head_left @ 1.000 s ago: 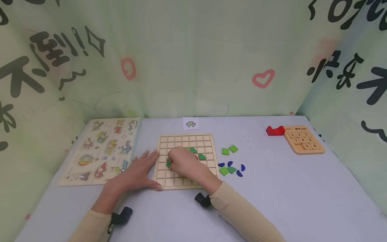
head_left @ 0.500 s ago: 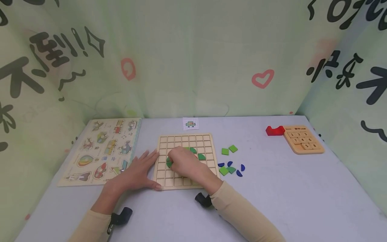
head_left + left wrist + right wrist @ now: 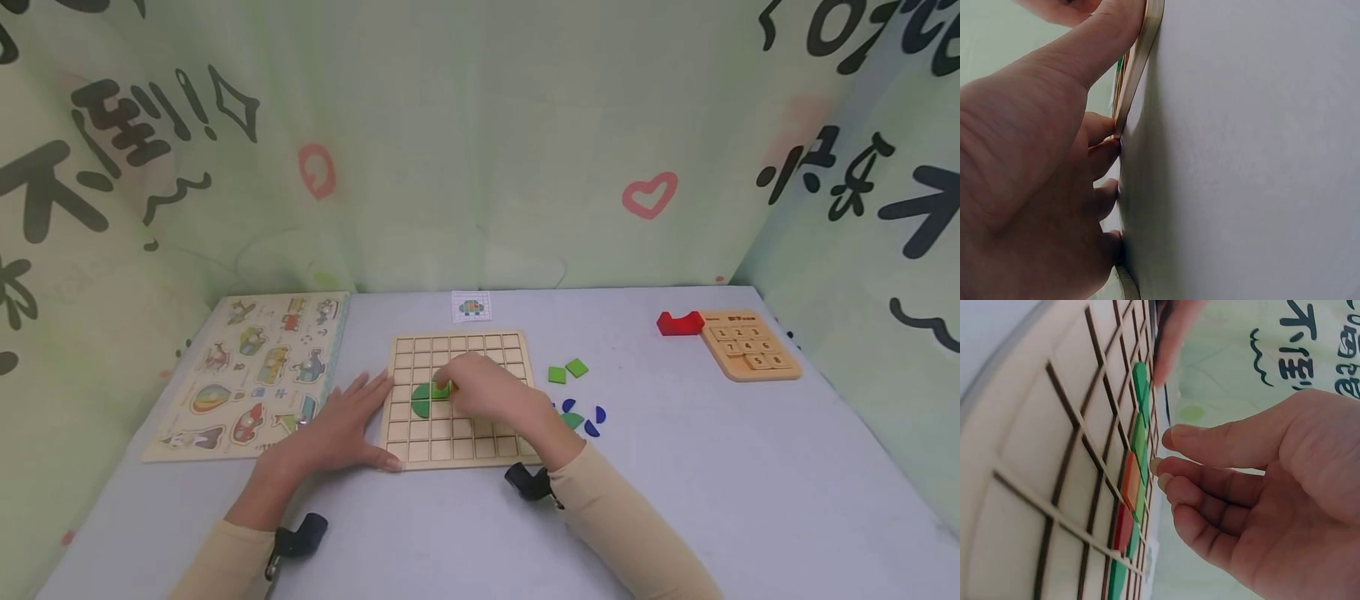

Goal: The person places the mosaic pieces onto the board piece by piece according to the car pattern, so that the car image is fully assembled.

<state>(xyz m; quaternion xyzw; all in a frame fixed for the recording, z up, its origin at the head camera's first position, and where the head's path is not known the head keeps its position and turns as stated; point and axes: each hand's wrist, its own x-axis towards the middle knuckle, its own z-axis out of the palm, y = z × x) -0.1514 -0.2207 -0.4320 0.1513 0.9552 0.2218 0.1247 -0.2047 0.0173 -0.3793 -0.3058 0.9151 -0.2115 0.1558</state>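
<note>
Left hand [image 3: 341,425] braces grid board [image 3: 420,450] edge; loose tiles [image 3: 567,370] beside.

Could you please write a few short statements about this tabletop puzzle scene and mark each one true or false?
1. The left hand rests flat on the table against the left edge of the wooden grid board. True.
2. The right hand is over the loose pieces on the table. False: it is over the grid board, fingertips at a light green square tile.
3. Dark green curved pieces lie in the grid beside that tile. True.
4. The red block sits on the animal peg puzzle. False: it lies far to the right, next to the number slide puzzle.
5. Two light green square tiles lie on the table right of the board. True.
</note>
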